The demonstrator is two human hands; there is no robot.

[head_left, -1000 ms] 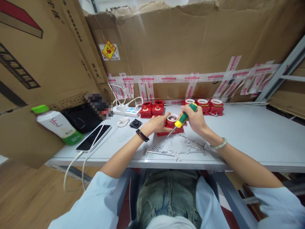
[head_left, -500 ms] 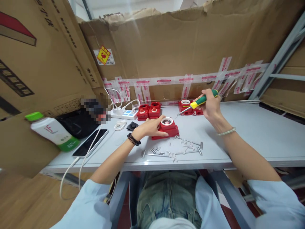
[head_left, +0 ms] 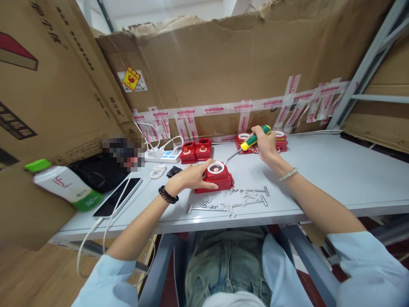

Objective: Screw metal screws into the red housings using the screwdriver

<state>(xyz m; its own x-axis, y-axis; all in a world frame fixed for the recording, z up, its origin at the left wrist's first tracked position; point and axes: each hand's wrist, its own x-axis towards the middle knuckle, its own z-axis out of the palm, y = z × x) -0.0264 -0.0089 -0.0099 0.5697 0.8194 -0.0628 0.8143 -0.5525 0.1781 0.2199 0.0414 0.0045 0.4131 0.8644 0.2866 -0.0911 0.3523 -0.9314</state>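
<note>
My left hand (head_left: 195,175) grips a red box (head_left: 223,182) from its left side, thumb along the front. The box lies on the table, with a white ring (head_left: 215,167) around a dark round window on top. In my right hand (head_left: 264,143) is a screwdriver (head_left: 252,140) with a green and yellow handle. Its shaft slants down to the left, and the tip is at the box's back right corner; whether it touches is too small to tell. Screws (head_left: 204,202) and T-shaped metal rods (head_left: 209,209) with white cords lie in front of the box.
Other red boxes stand at the back, a pair (head_left: 195,151) left of centre and more (head_left: 281,143) behind my right hand. To the left are a power strip (head_left: 164,156), a phone (head_left: 118,198), a bottle (head_left: 65,183) and a white cable coil (head_left: 157,171). Cardboard (head_left: 204,64) walls the back.
My right hand has brought the screwdriver down and left, its tip now at the box's back corner. My left hand keeps its grip on the box. The whole view has shifted slightly.
</note>
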